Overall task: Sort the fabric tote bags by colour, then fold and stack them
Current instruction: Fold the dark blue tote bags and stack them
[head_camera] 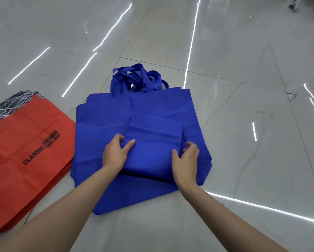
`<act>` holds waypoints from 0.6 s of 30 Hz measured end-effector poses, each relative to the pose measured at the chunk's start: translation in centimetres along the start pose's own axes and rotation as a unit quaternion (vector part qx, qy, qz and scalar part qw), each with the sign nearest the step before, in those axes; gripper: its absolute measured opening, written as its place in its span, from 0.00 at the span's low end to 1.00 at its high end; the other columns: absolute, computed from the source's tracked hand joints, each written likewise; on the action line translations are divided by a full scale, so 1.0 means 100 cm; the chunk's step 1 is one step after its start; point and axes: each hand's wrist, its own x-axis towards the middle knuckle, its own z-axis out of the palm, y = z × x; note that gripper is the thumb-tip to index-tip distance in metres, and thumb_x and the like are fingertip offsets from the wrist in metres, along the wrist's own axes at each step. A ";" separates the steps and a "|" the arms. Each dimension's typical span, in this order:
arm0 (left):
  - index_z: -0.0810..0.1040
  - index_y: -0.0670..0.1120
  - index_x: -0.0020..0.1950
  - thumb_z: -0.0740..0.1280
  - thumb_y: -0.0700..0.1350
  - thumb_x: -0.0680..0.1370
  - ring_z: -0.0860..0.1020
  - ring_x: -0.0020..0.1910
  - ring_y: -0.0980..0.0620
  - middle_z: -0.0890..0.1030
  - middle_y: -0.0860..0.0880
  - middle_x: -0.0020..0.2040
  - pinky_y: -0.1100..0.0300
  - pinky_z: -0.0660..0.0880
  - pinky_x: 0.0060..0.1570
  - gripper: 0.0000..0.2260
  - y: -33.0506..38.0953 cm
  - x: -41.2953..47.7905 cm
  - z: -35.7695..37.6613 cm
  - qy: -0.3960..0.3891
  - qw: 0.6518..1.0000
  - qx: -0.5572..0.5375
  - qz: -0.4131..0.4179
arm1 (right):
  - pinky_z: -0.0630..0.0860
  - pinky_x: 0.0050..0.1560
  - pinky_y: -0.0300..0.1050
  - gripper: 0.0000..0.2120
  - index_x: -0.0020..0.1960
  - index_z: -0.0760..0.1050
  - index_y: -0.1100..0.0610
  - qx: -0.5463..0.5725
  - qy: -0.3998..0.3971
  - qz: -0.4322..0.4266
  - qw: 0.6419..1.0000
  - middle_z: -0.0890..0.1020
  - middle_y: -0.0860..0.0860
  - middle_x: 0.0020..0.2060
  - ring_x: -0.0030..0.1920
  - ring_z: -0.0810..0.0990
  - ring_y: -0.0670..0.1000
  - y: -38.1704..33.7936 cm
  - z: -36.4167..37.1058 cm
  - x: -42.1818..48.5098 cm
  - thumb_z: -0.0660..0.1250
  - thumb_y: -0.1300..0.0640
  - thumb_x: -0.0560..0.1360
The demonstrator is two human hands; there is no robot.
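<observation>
Currently both hands are set on the folded bag (152, 142), centre of frame. On the left hand (116, 151) the thumb is laid flat on top and the fingers are curled round the bag's left edge, so that edge is gripped. On the right hand (186, 160) the thumb is on top and the fingers are curled at the right edge. Those fingers are blurred, but a pinch on the edge is read. Nothing else is held.

The folded bag is a compact blue rectangle, rested on the blue pile (101, 115) of flat, unfolded bags, toward the pile's lower middle. The pile's edges are slightly fanned. Its handles (134, 77) are bunched in a tangle at the upper end. The red bags (25, 151), black print on top, are stacked flat at the left of frame, just beside the blue pile. Everything is laid on a glossy tiled floor (243, 51).

Step judged: the visible bags are already separated by colour, and folding of the blue ones is under way, with one bag folded and probably being squared up.

Next move calls for the folded bag to be lifted off as one piece, with both edges pinched so the layers aren't sprung open. It is then to be set on bare floor to start a stack. The pile beneath must not be dragged along.
</observation>
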 end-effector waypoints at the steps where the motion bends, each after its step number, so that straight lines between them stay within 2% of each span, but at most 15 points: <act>1: 0.72 0.45 0.56 0.64 0.59 0.75 0.75 0.48 0.45 0.79 0.47 0.51 0.54 0.69 0.43 0.19 -0.001 0.001 -0.006 -0.005 0.999 0.045 0.026 | 0.73 0.49 0.47 0.18 0.65 0.67 0.59 -0.062 0.030 -0.101 0.992 0.74 0.54 0.57 0.51 0.75 0.53 -0.003 0.002 0.000 0.63 0.55 0.77; 3: 0.72 0.49 0.58 0.62 0.62 0.75 0.76 0.49 0.44 0.79 0.47 0.49 0.56 0.67 0.41 0.20 -0.004 0.005 -0.019 -0.018 0.982 0.165 0.085 | 0.74 0.50 0.50 0.18 0.63 0.72 0.59 -0.164 0.046 -0.307 0.936 0.75 0.56 0.58 0.54 0.77 0.56 -0.008 0.010 0.006 0.59 0.53 0.76; 4: 0.73 0.50 0.59 0.61 0.63 0.76 0.77 0.49 0.43 0.80 0.46 0.49 0.56 0.66 0.40 0.20 -0.006 0.008 -0.024 -0.014 0.968 0.221 0.116 | 0.75 0.51 0.51 0.19 0.62 0.73 0.58 -0.206 0.025 -0.371 0.905 0.76 0.57 0.59 0.55 0.77 0.57 -0.010 0.016 0.012 0.57 0.51 0.76; 7: 0.73 0.50 0.60 0.58 0.62 0.77 0.78 0.50 0.44 0.81 0.48 0.51 0.57 0.66 0.37 0.20 -0.011 0.017 -0.030 0.016 0.939 0.307 0.153 | 0.76 0.55 0.56 0.23 0.65 0.75 0.53 -0.311 -0.084 -0.440 0.838 0.76 0.57 0.63 0.59 0.77 0.62 -0.003 0.041 0.033 0.54 0.45 0.75; 9: 0.75 0.48 0.57 0.59 0.60 0.77 0.79 0.47 0.43 0.80 0.47 0.49 0.56 0.67 0.36 0.19 -0.015 0.021 -0.023 0.044 0.932 0.327 0.153 | 0.78 0.52 0.57 0.24 0.64 0.75 0.49 -0.357 -0.118 -0.446 0.812 0.76 0.56 0.64 0.58 0.77 0.63 0.005 0.054 0.042 0.53 0.42 0.75; 11: 0.76 0.44 0.54 0.63 0.55 0.77 0.77 0.45 0.41 0.78 0.43 0.48 0.50 0.73 0.41 0.15 -0.018 0.019 -0.010 0.106 0.919 0.344 0.160 | 0.78 0.49 0.55 0.23 0.65 0.75 0.48 -0.371 -0.114 -0.443 0.809 0.76 0.55 0.64 0.56 0.76 0.63 0.008 0.060 0.047 0.54 0.41 0.76; 12: 0.76 0.43 0.57 0.64 0.53 0.77 0.76 0.50 0.40 0.77 0.41 0.52 0.45 0.73 0.49 0.15 -0.018 0.013 -0.002 0.150 0.914 0.344 0.151 | 0.77 0.48 0.54 0.22 0.65 0.75 0.49 -0.366 -0.102 -0.440 0.813 0.76 0.55 0.64 0.56 0.76 0.63 0.009 0.062 0.047 0.55 0.42 0.76; 13: 0.75 0.43 0.61 0.63 0.50 0.77 0.75 0.56 0.39 0.76 0.39 0.57 0.42 0.69 0.58 0.16 -0.018 0.005 0.007 0.177 0.917 0.330 0.138 | 0.77 0.47 0.53 0.22 0.65 0.75 0.49 -0.358 -0.086 -0.436 0.821 0.76 0.55 0.64 0.56 0.75 0.63 0.009 0.063 0.047 0.55 0.42 0.77; 15: 0.71 0.41 0.67 0.58 0.49 0.78 0.70 0.66 0.40 0.71 0.38 0.66 0.42 0.63 0.66 0.20 -0.021 -0.020 0.027 0.173 0.928 0.301 0.139 | 0.77 0.47 0.53 0.21 0.66 0.75 0.49 -0.342 -0.066 -0.422 0.837 0.76 0.55 0.64 0.58 0.75 0.63 0.011 0.065 0.043 0.55 0.43 0.77; 18: 0.70 0.40 0.69 0.52 0.50 0.77 0.66 0.70 0.40 0.66 0.38 0.71 0.44 0.59 0.67 0.25 -0.037 -0.046 0.044 0.115 0.937 0.295 0.151 | 0.76 0.51 0.53 0.21 0.67 0.74 0.48 -0.339 -0.053 -0.427 0.837 0.74 0.54 0.66 0.61 0.73 0.62 0.015 0.065 0.037 0.55 0.44 0.78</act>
